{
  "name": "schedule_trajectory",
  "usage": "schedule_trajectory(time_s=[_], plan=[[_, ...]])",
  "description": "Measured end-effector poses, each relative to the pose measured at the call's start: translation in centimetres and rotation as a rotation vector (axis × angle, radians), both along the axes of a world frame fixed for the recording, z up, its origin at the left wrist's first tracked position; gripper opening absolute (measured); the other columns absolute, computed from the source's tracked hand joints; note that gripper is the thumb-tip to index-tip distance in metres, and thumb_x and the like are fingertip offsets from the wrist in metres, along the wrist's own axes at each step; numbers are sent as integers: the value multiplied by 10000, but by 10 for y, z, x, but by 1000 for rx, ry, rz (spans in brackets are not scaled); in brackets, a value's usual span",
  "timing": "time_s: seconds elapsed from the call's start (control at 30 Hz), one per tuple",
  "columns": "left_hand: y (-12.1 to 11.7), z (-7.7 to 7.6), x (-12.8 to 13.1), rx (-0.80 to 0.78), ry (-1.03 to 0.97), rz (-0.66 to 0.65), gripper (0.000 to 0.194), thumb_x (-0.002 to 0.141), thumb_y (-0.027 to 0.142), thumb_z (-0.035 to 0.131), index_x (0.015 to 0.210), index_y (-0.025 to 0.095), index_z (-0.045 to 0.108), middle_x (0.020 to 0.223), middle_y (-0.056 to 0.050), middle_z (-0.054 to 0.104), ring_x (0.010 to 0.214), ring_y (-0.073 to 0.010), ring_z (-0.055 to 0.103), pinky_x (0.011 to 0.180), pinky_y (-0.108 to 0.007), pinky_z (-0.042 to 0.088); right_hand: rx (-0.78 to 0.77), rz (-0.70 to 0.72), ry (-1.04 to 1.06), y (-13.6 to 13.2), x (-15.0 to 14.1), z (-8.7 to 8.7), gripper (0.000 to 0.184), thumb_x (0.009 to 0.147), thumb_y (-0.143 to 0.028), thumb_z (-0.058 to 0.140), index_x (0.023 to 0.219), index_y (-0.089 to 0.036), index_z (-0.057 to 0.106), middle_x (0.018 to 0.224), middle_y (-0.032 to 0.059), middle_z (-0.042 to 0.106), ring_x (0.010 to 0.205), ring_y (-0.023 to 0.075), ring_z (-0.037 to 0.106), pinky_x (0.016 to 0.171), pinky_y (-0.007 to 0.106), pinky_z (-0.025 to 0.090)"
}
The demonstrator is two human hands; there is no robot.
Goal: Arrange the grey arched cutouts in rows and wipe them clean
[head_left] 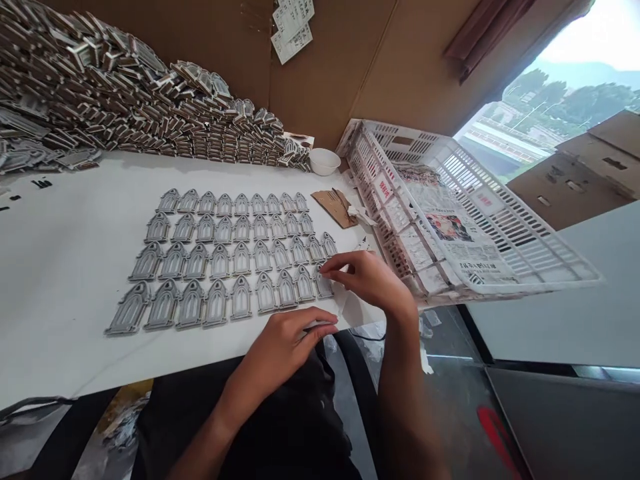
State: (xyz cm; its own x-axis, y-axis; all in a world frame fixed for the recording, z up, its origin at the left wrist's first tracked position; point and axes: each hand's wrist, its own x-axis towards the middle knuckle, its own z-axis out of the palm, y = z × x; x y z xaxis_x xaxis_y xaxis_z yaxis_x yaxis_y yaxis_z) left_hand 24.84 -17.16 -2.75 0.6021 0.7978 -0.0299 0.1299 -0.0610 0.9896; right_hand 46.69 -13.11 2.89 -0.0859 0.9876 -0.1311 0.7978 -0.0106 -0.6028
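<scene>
Small grey arched window-shaped pieces (241,297) lie in several rows on the white table. My right hand (373,280) bends over the right end of the nearest row, thumb and forefinger closed together at the top of the last arched piece (324,285). Whether those fingertips grip that piece or something small is hidden. Lower down, at the table's front edge, my left hand (293,337) has its thumb and fingers drawn together in a pinch. Anything between its fingertips is too small to make out.
A large heap of similar pieces (150,100) covers the table's back left. Behind the rows stand a white bowl (325,162) and a cardboard scrap (334,208). A white plastic crate (415,227) lined with newspaper occupies the right side. Cardboard boxes (580,177) stand beyond it.
</scene>
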Motion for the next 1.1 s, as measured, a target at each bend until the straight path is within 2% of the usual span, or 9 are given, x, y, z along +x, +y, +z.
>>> schedule_trajectory(time_s=[0.2, 0.43, 0.7, 0.83, 0.97, 1.1], plan=[[0, 0, -2, -7, 27, 13, 251, 1012, 481, 669, 1090, 293, 816, 1133, -6, 796, 1086, -216, 749, 937, -260, 587, 5, -10, -71, 2, -7, -1, 206, 925, -225, 701, 998, -315, 871, 983, -5, 846, 833, 213, 737, 807, 319, 502], [1, 1, -4, -7, 14, 36, 226, 1012, 476, 678, 1069, 299, 806, 1112, 25, 795, 1062, -180, 749, 883, -204, 550, 4, -16, -88, -2, -9, 1, 192, 910, -239, 722, 1012, -312, 866, 1023, -5, 843, 853, 216, 731, 807, 321, 492], [3, 1, -3, 0, 32, 47, 242, 1018, 484, 667, 1086, 299, 808, 1126, 24, 797, 1073, -184, 748, 949, -216, 548, -3, -12, -101, -2, -9, 2, 181, 918, -232, 730, 1022, -300, 861, 1015, -7, 845, 846, 213, 734, 796, 318, 476], [4, 2, -4, -6, 39, 57, 256, 1007, 487, 675, 1078, 284, 815, 1115, 7, 798, 1047, -191, 750, 927, -228, 567, 13, -23, -104, -5, -9, 8, 171, 924, -232, 737, 1023, -299, 858, 1036, -13, 844, 859, 205, 733, 794, 312, 476], [6, 1, -6, -173, -30, 107, 320, 962, 522, 730, 1072, 230, 801, 1023, -33, 798, 944, -195, 770, 860, -233, 610, 35, 20, -31, -14, -8, 18, 127, 944, -287, 750, 1026, -290, 847, 1046, -12, 839, 822, 182, 724, 801, 300, 496], [10, 1, -6, -346, -219, 221, 468, 843, 574, 855, 1034, 159, 750, 946, -82, 797, 813, -213, 780, 798, -272, 661, 26, 197, 147, -23, -8, 26, 179, 973, -337, 728, 1111, -275, 826, 1019, -3, 831, 761, 148, 706, 733, 267, 506]])
